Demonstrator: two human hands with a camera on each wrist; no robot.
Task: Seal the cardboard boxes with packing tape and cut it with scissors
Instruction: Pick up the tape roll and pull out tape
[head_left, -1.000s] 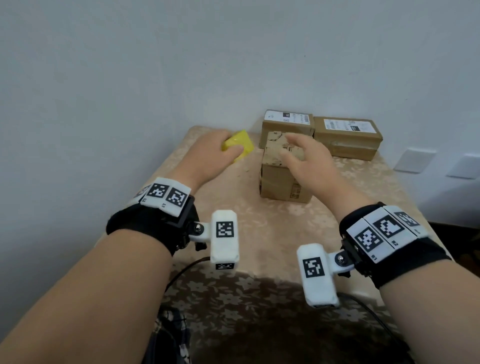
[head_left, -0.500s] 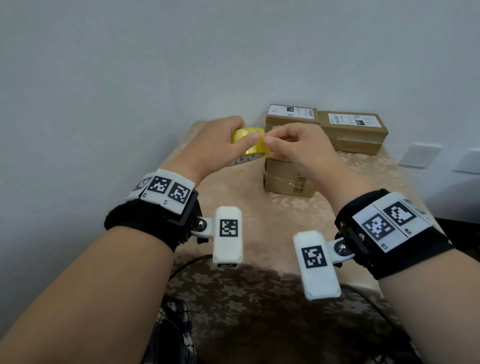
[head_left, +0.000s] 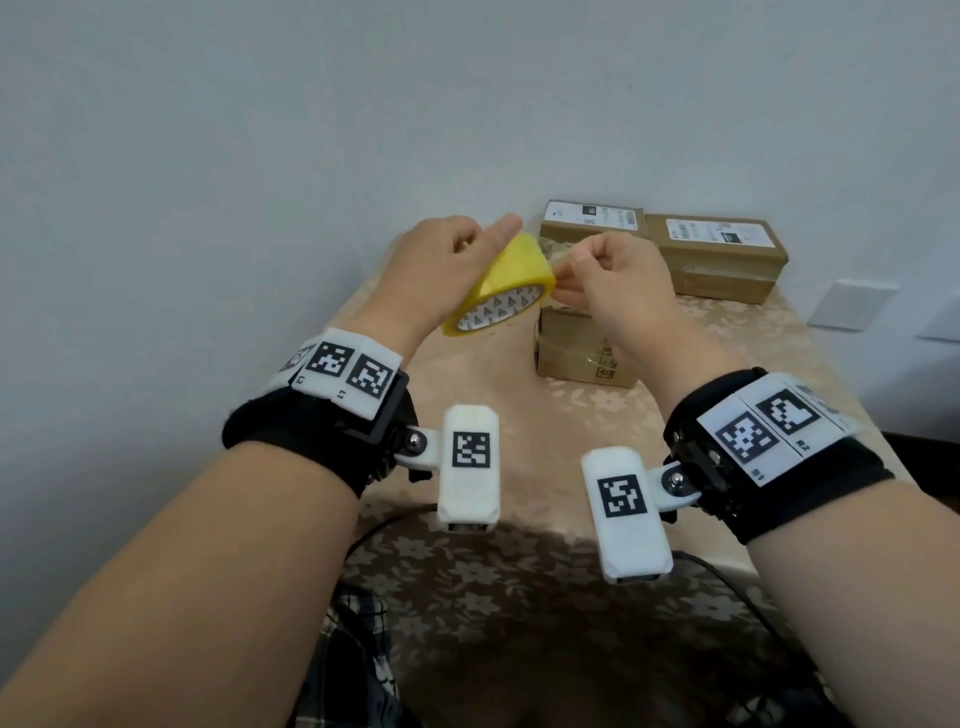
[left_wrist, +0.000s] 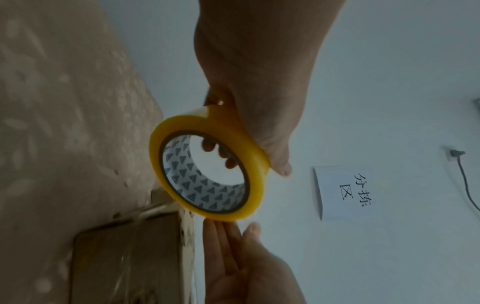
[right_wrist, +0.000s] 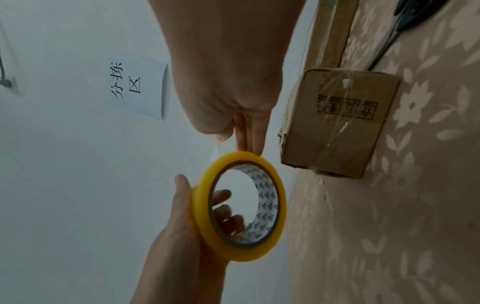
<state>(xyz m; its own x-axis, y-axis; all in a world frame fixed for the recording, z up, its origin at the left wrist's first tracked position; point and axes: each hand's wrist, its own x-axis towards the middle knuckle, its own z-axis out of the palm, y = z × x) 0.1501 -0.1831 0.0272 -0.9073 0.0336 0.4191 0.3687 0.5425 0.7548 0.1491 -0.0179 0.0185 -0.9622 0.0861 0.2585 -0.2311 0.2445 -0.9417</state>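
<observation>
Left hand (head_left: 436, 270) grips the yellow tape roll (head_left: 501, 283) in the air above the worktop (head_left: 467, 374): thumb lies along the outer band, fingers (left_wrist: 219, 151) hook through the core. Roll is tilted, open side facing near and down, patterned white core showing. Right hand (head_left: 618, 280) is just right of the roll, fingers curled, thumb and forefinger pinched together at the roll's right edge; in the right wrist view the fingertips (right_wrist: 248, 147) touch the yellow band. Looks like a thin clear strip there, but too faint to tell if the tape end is actually pinched.

Small box (head_left: 582, 348) stands on the worktop below and behind the right hand, clear tape wrapped over it, printed handling marks on its near side. Two more boxes at the far edge by the wall (head_left: 311, 130): one with a white label (head_left: 592, 221), a longer one (head_left: 722, 257) to its right, side by side. Scissors (right_wrist: 405, 20) lie on the worktop beyond the boxes, seen only in the right wrist view, partly cut off. Paper sign (left_wrist: 342, 191) with handwritten characters is stuck on the wall. Worktop has a beige floral cloth.
</observation>
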